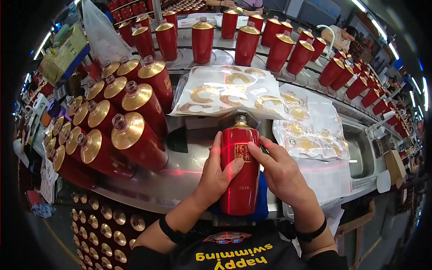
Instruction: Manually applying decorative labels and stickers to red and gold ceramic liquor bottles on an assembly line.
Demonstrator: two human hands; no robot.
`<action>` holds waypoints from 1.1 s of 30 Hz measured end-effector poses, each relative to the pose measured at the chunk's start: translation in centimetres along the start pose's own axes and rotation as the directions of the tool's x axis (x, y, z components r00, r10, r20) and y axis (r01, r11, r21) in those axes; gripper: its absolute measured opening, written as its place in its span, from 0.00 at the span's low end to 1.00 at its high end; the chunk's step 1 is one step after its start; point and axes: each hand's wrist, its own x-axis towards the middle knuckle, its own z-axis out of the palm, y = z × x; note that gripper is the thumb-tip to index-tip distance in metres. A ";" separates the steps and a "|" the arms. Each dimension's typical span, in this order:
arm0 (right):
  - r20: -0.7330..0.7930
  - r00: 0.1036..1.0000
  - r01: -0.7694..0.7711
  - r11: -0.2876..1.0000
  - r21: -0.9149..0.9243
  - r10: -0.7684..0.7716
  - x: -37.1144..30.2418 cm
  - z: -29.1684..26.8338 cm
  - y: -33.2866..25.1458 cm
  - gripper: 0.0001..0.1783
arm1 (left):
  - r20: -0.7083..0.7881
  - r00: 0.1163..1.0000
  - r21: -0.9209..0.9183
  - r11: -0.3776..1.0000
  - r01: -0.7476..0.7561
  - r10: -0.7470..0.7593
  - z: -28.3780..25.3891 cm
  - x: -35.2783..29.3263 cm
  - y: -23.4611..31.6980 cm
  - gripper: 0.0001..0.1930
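Note:
A glossy red bottle (240,191) with a gold shoulder and gold characters lies in front of me, its neck pointing away toward a dark metal holder (240,115). Beneath its base a blue cloth (263,200) shows. My left hand (216,173) is closed around the bottle's left side, thumb across the front. From the right, my right hand (281,173) grips it too, its fingers resting near the gold characters. Thin red light lines cross the bottle and the steel table. Just beyond lies a white sheet of gold C-shaped decals (234,87).
Several red bottles (139,139) with gold shoulders crowd the left. Behind, a curved conveyor (182,58) carries more. Gold-and-green decal sheets (310,135) lie right, beside a steel basin (360,157). Crated bottles (105,229) stand lower left. Another person (339,37) sits at the far right.

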 end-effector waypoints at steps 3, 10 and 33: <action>-0.023 1.000 0.018 0.999 -0.050 -0.019 0.7 -0.8 -0.6 0.32 | -0.005 1.000 0.030 0.999 -0.028 0.028 0.0 0.1 -0.1 0.43; 0.042 0.990 -0.142 0.951 0.274 0.136 5.8 -4.9 -0.8 0.15 | -0.007 0.999 0.095 0.995 -0.033 0.033 0.0 0.2 -0.3 0.43; 0.048 0.941 0.311 0.911 0.271 -0.335 6.0 -2.9 -0.5 0.13 | 0.151 0.984 -0.201 0.978 -0.061 0.092 -2.2 -2.8 -0.5 0.44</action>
